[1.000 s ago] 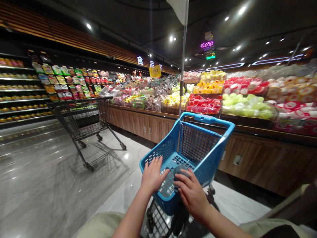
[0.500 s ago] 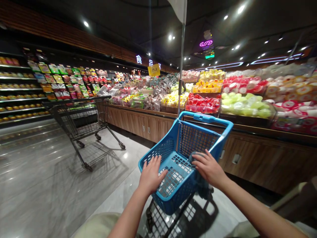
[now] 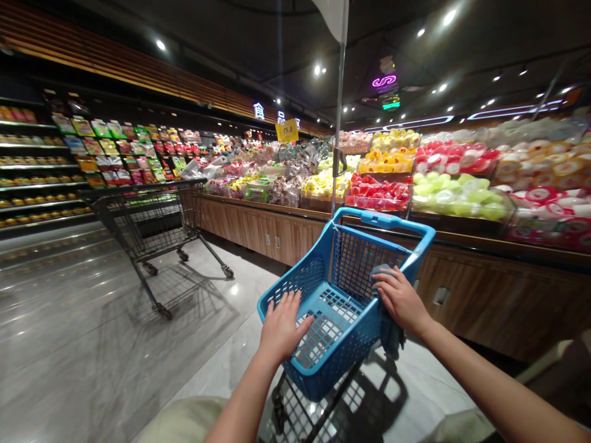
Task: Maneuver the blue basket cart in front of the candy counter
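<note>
A blue plastic shopping basket (image 3: 385,219) with mesh walls sits on a wire cart frame (image 3: 311,412) directly in front of me. My left hand (image 3: 282,329) lies flat with spread fingers on the basket's near left edge, holding nothing. My right hand (image 3: 401,301) is at the basket's right wall, pinching a soft grey-blue cloth (image 3: 390,332). The cloth drapes over that rim and hangs down outside the basket. The rest of the basket's inside shows no goods.
A dark wire shopping cart (image 3: 152,227) stands on the polished floor (image 3: 78,320) to the left. A wood-fronted display counter (image 3: 480,289) of packaged sweets runs along the right. A metal pole (image 3: 338,123) rises just beyond the basket. Packet-filled shelves (image 3: 41,160) line the far left.
My right hand has moved slightly right and up along the basket wall, and the cloth now hangs lower outside it. My left hand and the basket have barely moved.
</note>
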`<state>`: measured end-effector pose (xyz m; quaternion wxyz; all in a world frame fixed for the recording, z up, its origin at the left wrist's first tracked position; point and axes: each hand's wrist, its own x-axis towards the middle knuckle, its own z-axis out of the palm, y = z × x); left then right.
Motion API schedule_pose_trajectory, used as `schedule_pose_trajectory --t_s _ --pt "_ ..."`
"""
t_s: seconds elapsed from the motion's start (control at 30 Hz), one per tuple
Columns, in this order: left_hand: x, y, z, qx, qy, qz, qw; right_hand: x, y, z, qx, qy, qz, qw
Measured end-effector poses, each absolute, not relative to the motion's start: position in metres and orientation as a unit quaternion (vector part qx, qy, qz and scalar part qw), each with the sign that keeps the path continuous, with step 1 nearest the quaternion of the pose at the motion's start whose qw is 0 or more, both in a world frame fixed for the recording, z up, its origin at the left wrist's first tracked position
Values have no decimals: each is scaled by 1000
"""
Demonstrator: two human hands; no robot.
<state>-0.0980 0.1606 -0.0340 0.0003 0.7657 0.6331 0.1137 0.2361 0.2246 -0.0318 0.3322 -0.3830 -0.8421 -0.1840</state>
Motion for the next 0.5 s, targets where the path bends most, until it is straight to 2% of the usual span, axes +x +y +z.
schedule_pose_trajectory --t_s 0.23,0.5 --pt "-101 164 -36 764 636 113 0 181 176 -46 -354 -860 -136 341" --pt "-115 166 -35 778 619 110 4 178 179 -38 -347 -872 -176 298"
